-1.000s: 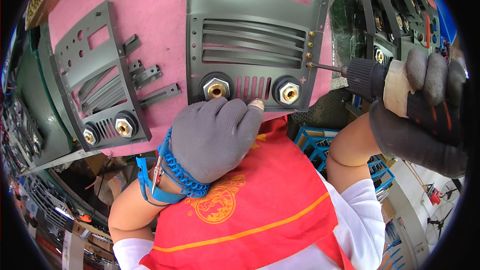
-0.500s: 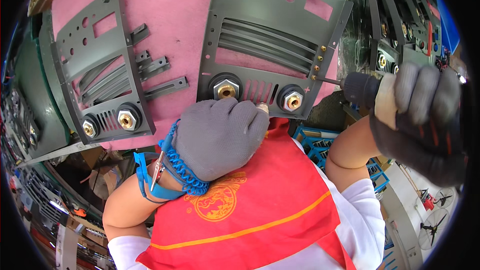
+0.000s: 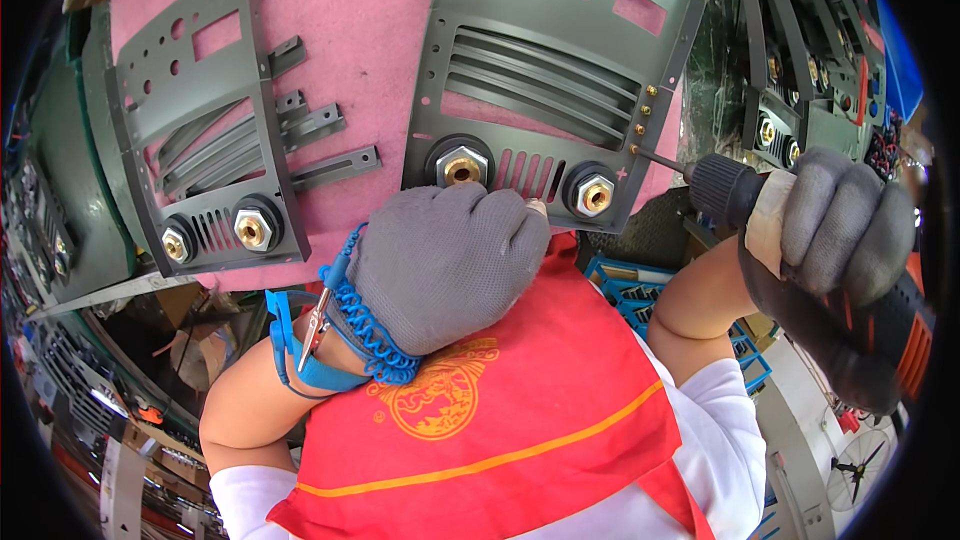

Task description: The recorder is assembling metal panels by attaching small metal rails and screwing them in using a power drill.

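A grey metal front panel lies face up, with several slats across its middle and two brass fittings in hex nuts near its lower edge. My left hand, in a grey glove, is closed on that lower edge between the fittings; the fingertips are mostly hidden. My right hand, gloved too, grips a cordless power drill with a black chuck. Its long thin bit meets the lowest brass screw of the short column along the panel's right side.
A second grey panel with fittings lies on the pink mat at left, loose metal strips poking out beside it. More panels stand at the far right. Blue bins sit below the bench. A blue coiled cord circles my left wrist.
The drill and my right hand have come down slightly, and more of the drill's body shows. The bit remains at the lowest screw. My left hand keeps its place on the panel edge.
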Action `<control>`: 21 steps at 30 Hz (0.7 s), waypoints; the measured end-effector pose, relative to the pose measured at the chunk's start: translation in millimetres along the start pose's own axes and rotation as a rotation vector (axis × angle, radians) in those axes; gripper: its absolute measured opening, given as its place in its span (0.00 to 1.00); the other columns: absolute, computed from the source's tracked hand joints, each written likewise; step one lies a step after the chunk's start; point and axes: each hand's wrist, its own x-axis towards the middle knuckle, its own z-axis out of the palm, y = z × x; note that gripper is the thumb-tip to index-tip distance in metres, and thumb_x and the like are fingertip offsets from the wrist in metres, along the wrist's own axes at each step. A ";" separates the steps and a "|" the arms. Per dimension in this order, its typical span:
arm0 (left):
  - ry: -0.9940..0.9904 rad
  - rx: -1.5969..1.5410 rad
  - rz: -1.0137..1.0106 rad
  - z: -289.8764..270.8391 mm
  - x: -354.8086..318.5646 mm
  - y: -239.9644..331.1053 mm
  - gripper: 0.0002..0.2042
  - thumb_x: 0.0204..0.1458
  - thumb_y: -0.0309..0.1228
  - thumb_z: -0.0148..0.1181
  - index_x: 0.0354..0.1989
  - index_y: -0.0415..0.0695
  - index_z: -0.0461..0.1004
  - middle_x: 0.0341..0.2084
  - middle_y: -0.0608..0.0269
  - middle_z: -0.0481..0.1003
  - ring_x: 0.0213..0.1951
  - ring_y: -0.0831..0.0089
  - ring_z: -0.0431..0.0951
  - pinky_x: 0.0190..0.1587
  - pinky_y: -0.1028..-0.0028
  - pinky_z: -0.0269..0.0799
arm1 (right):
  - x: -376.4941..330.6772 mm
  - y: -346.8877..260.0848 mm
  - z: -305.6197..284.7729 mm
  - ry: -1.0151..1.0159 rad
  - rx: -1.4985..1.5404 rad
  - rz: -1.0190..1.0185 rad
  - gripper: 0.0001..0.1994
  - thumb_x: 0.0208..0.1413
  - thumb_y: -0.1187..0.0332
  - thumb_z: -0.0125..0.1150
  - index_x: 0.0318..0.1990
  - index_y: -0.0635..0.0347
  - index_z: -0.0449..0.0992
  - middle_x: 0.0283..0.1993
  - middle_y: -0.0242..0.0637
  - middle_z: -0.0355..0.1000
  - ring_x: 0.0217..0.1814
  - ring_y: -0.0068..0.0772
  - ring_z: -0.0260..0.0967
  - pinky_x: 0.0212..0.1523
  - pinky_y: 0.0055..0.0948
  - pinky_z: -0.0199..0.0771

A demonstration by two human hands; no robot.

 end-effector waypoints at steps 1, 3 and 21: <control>-0.004 0.006 0.011 -0.3 0.0 -0.8 0.17 0.43 0.29 0.56 0.45 0.45 0.73 0.24 0.65 0.68 0.26 0.67 0.73 0.24 0.69 0.67 | 0.4 0.8 -0.2 -0.001 0.001 -0.001 0.30 0.34 0.38 0.74 0.31 0.52 0.67 0.25 0.24 0.63 0.24 0.16 0.61 0.24 0.13 0.65; -0.005 0.013 0.021 -0.5 0.5 -1.4 0.17 0.43 0.29 0.56 0.45 0.45 0.73 0.24 0.66 0.68 0.26 0.67 0.73 0.24 0.69 0.67 | 1.7 3.4 1.3 0.037 -0.067 -0.127 0.29 0.34 0.38 0.73 0.28 0.51 0.68 0.26 0.25 0.64 0.23 0.17 0.62 0.24 0.12 0.65; 0.414 -1.622 -0.664 -66.0 -42.4 -27.1 0.19 0.62 0.34 0.39 0.55 0.35 0.65 0.30 0.66 0.69 0.24 0.82 0.60 0.24 0.81 0.56 | 102.5 -23.7 64.6 0.068 0.548 -0.165 0.27 0.50 0.46 0.53 0.45 0.62 0.61 0.33 0.41 0.61 0.31 0.34 0.58 0.26 0.29 0.64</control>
